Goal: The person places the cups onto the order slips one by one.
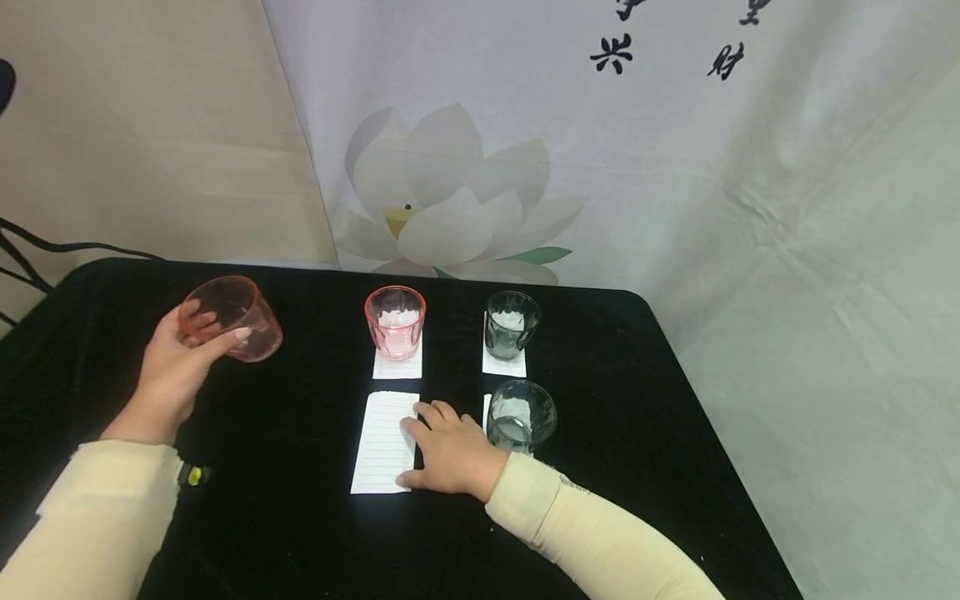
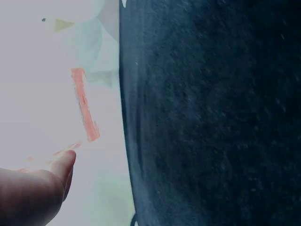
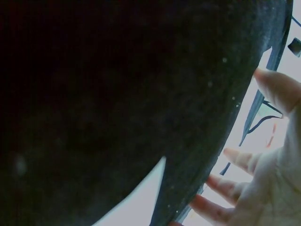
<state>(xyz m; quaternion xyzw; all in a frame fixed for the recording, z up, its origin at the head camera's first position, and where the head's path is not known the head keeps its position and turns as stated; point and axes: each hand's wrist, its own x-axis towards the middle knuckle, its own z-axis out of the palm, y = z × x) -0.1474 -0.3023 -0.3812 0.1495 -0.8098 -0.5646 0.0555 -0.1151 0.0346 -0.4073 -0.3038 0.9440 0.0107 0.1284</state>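
At the left of the head view, my left hand (image 1: 176,358) grips a pink clear glass (image 1: 258,325), tilted and held above the black cloth. Its base appears as a pink strip in the left wrist view, beside the thumb (image 2: 61,172). My right hand (image 1: 453,450) spreads its fingers at the right edge of a lined paper slip (image 1: 382,446). A second pink glass (image 1: 395,325) stands upright on another slip (image 1: 397,368) behind it. Next to my right wrist is a grey clear glass (image 1: 522,417), with a slip partly hidden beneath it.
Another grey glass (image 1: 512,325) stands on a slip (image 1: 504,365) at the back. Black cloth covers the table (image 1: 285,517). A white curtain with a printed lotus (image 1: 457,200) hangs behind the table, and dark cables (image 1: 82,247) run at the far left.
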